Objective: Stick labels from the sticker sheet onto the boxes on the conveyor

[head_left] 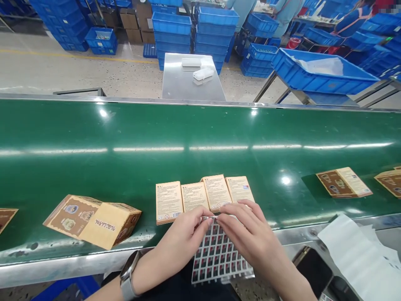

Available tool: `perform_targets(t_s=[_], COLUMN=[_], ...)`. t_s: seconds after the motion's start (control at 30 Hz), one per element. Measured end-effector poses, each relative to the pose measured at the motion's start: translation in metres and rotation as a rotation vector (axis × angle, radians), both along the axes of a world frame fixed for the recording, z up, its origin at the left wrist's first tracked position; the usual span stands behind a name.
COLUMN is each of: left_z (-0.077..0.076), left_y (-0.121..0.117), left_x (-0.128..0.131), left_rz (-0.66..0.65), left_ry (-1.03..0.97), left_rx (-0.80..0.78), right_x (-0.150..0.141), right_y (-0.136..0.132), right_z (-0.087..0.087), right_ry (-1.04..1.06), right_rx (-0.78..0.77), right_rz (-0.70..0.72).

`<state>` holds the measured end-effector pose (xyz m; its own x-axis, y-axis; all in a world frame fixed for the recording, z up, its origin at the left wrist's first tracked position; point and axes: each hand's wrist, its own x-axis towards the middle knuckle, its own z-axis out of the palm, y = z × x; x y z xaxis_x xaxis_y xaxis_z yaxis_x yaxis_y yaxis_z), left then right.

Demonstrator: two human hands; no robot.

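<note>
A sheet of small dark-and-red stickers [216, 255] hangs at the near edge of the belt, its upper edge between my two hands. My left hand [188, 232], with a watch on the wrist, pinches the sheet's top edge between thumb and finger. My right hand [247, 228] lies at the same edge, fingers bent, fingertips close to the left thumb; whether a single sticker is between them is hidden. Just beyond the hands several small beige boxes stand in a row, among them a left one [169, 202] and a right one [239, 189], printed text facing up.
The green conveyor belt [131, 167] crosses the view. A brown-and-beige box [94, 219] lies at left, another [344, 182] at right. A phone [312, 269] and white paper [360, 251] lie at near right. Behind the belt stand a metal table [175, 83] and blue crates [172, 23].
</note>
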<state>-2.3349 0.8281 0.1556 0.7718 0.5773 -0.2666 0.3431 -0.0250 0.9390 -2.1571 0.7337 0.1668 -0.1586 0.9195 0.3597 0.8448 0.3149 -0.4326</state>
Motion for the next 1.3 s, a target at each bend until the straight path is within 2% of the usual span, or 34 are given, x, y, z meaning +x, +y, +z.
perform_targets(t_s=[0.1, 0.23, 0.33, 0.5, 0.7, 0.77, 0.83, 0.9, 1.03, 1.07, 1.13, 1.2, 1.3], left_z=[0.0, -0.008, -0.017, -0.025, -0.023, -0.024, -0.025, -0.027, -0.025, -0.024, -0.019, -0.015, -0.012], left_y=[0.001, -0.002, -0.007, -0.011, -0.011, -0.012, -0.014, -0.015, -0.017, -0.018, -0.019, -0.02, -0.021], left_x=[0.006, 0.016, 0.023, 0.035, 0.049, 0.049, 0.047, 0.043, 0.036, 0.035, 0.034, 0.033, 0.032], left_rz=[0.014, -0.085, -0.146, -0.168, -0.152, -0.133, -0.092, -0.033, 0.057, 0.068, 0.061, 0.035, 0.007], left_ry=[0.036, -0.009, -0.049, -0.085, -0.114, -0.113, -0.104, -0.098, -0.156, -0.181, -0.228, -0.246, -0.191], left_rx=[0.022, 0.016, 0.003, 0.004, -0.004, -0.044, -0.117, -0.181, -0.256, -0.272, -0.302, -0.314, -0.209], right_x=[0.011, 0.047, 0.065, 0.067, 0.078, 0.084, 0.086, 0.082, 0.056, 0.049, 0.037, 0.031, 0.028], right_y=[0.003, 0.018, 0.03, 0.036, 0.033, 0.032, 0.029, 0.022, 0.002, -0.003, -0.011, -0.015, -0.017], right_z=[-0.003, -0.02, -0.035, -0.047, -0.059, -0.059, -0.051, -0.036, 0.001, 0.007, 0.012, 0.011, 0.005], right_ry=[0.224, 0.822, 1.088, 1.126, 0.919, 0.902, 0.882, 0.823, 0.537, 0.46, 0.344, 0.273, 0.171], right_rx=[-0.032, -0.329, -0.483, -0.537, -0.532, -0.516, -0.493, -0.477, -0.492, -0.469, -0.369, -0.249, -0.108], right_rz=[-0.115, -0.5, -0.643, -0.721, -0.808, -0.836, -0.857, -0.778, -0.269, -0.179, -0.117, -0.141, -0.126])
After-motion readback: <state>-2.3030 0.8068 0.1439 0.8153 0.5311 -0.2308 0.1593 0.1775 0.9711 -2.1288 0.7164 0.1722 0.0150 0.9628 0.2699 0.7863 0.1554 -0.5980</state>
